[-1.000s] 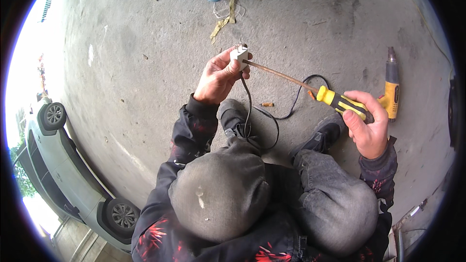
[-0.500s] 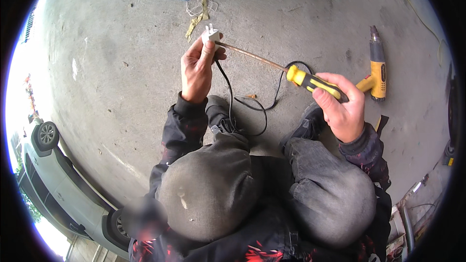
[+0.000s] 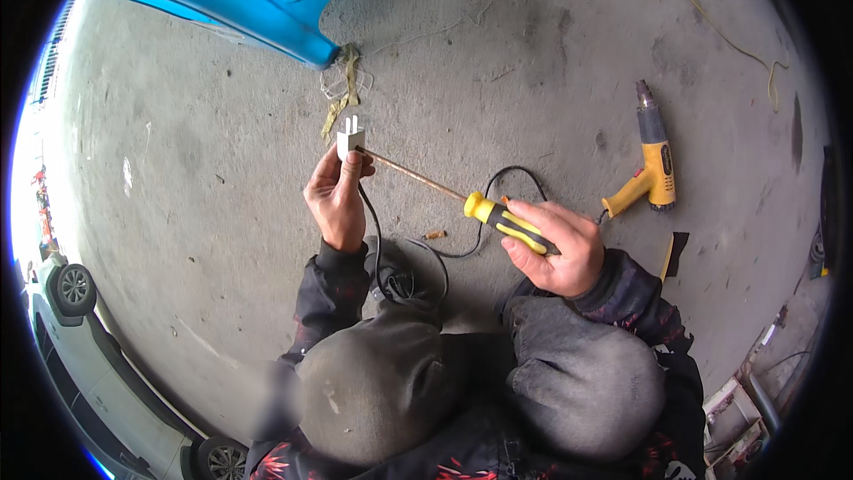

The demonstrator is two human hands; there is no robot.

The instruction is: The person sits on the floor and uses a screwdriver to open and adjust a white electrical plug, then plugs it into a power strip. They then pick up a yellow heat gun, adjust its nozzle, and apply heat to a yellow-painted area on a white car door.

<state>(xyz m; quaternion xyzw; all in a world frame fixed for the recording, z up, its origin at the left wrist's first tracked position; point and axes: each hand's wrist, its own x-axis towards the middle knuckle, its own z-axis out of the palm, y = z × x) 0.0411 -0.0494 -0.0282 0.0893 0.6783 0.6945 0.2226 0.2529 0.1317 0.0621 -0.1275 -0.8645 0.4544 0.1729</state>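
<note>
Between the thumb and fingers of my left hand (image 3: 337, 206) is a white power plug (image 3: 350, 144), its metal prongs pointing away from me. A black cord (image 3: 377, 240) hangs from it and loops over the floor near my feet. My right hand (image 3: 566, 249) is closed round the yellow and black handle of a screwdriver (image 3: 498, 216). The screwdriver's long, rusty-looking shaft reaches left, and its tip meets the side of the plug beside my left thumb. The exact spot of contact is too small to make out.
A yellow heat gun (image 3: 656, 169) lies on the concrete floor (image 3: 222, 240) to the right. Ahead is a blue plastic stool (image 3: 293, 9), with crumpled tape (image 3: 336, 111) by its leg. A thin yellow cord (image 3: 711, 27) runs at far right. A parked car (image 3: 98, 373) stands left.
The view has shifted, showing more of the stool and placing my hands lower in the picture. Both hands keep their holds, and the screwdriver tip stays at the plug.
</note>
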